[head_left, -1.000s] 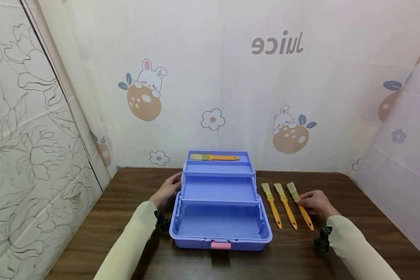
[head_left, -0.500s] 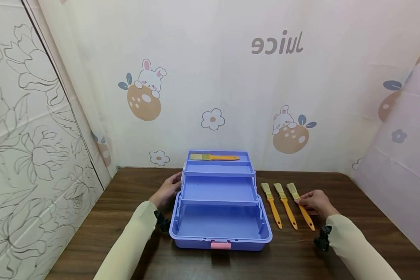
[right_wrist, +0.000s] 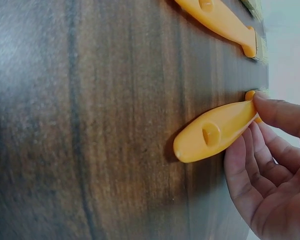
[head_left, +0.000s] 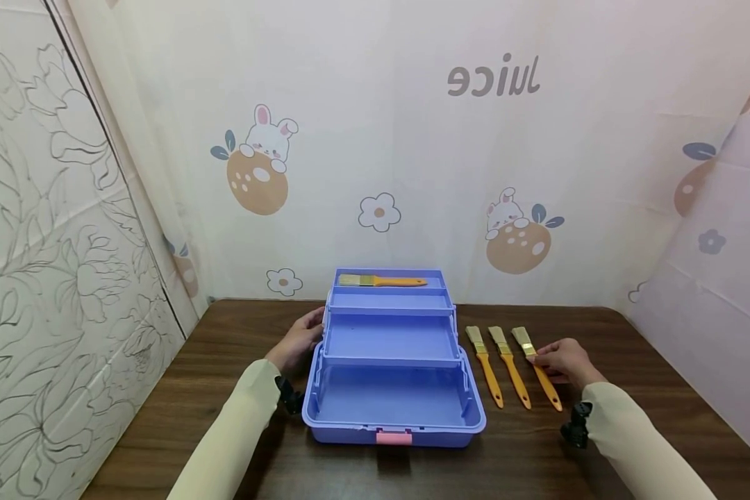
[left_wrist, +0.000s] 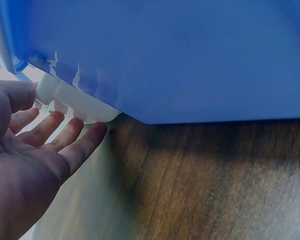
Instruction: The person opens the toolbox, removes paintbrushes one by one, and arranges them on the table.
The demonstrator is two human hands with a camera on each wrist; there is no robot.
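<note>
A blue-purple toolbox [head_left: 394, 439] stands open on the table, its two trays stepped up behind the base. My left hand [head_left: 303, 340] is at its back left side; in the left wrist view, thumb and fingertips hold a whitish part [left_wrist: 82, 102] beside the blue wall. Right of the box, three paintbrushes with yellow handles lie in a row, bristles away from me. My right hand [head_left: 562, 361] pinches the rightmost paintbrush [head_left: 548, 389] near its ferrule. In the right wrist view its handle [right_wrist: 215, 132] lies low over the wood.
Another paintbrush [head_left: 400, 282] lies crosswise in the top tray. The left paintbrush [head_left: 491, 380] and middle paintbrush [head_left: 515, 378] lie between the box and my right hand. A patterned curtain [head_left: 412, 153] hangs behind the dark wooden table [head_left: 181, 417].
Both hands, the toolbox and the brushes stay in practically the same places. The curtain at the far left has shifted slightly.
</note>
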